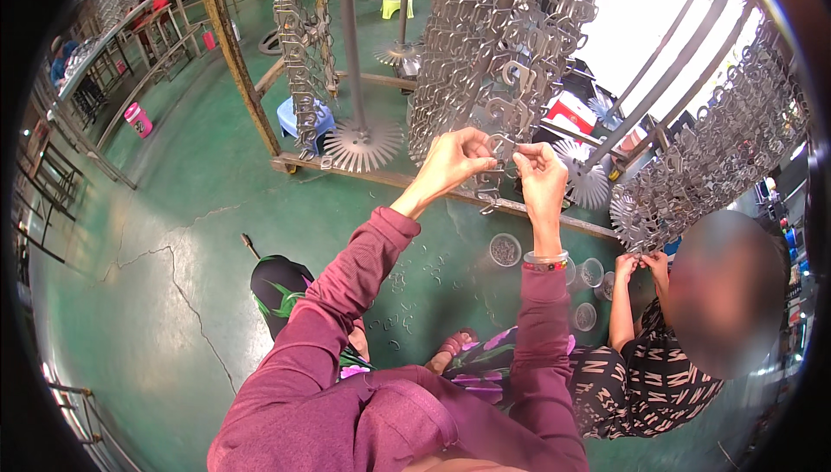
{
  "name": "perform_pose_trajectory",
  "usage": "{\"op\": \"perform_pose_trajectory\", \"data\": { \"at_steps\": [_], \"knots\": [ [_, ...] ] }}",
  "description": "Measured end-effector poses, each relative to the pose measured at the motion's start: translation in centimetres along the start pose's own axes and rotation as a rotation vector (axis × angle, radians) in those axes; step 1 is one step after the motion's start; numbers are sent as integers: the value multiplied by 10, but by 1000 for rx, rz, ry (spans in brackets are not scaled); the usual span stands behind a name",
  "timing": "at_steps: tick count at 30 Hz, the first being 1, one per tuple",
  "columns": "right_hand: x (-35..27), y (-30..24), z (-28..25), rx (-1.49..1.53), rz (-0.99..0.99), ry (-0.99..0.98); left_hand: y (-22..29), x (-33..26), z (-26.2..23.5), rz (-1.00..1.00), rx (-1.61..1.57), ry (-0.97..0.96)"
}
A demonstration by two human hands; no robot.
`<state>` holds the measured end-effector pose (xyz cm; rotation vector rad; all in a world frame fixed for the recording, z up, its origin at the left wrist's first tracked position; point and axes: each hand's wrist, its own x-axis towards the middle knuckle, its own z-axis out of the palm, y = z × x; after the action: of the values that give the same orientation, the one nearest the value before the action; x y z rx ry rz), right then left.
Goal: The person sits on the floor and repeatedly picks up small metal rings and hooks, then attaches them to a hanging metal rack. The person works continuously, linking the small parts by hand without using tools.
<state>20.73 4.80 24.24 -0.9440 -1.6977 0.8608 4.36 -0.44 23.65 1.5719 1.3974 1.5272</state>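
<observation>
Both my arms reach forward in maroon sleeves. My left hand point(455, 161) is closed in a pinch on a small grey metal hook point(501, 141) at the lower part of a hanging bundle of linked metal hooks point(485, 48). On the other side of that piece, my right hand point(543, 179) pinches its edge with thumb and finger. The fingertips partly cover the piece, so its full shape cannot be made out. More linked hooks dangle just below and behind my hands.
A wooden frame point(381, 177) with slotted metal discs point(362, 145) stands ahead. Clear tubs of small parts point(505, 250) and loose pieces point(396, 282) lie on the green floor. At right, a co-worker's hands point(642, 263) touch another hook bundle point(718, 160). A blue stool point(305, 117) stands behind the frame.
</observation>
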Motion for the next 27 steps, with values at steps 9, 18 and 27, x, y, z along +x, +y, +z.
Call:
{"op": "perform_pose_trajectory", "data": {
  "at_steps": [9, 18, 27],
  "knots": [
    [0, -5, -9, 70, -70, -80, -21, -2, -8, 65, 147, 133],
    [3, 2, -30, -225, -138, 73, -28, 2, -25, 35, 106, 134],
    [5, -3, -10, -318, -256, 201, -31, 9, -35, -70, 23, 47]
  ]
}}
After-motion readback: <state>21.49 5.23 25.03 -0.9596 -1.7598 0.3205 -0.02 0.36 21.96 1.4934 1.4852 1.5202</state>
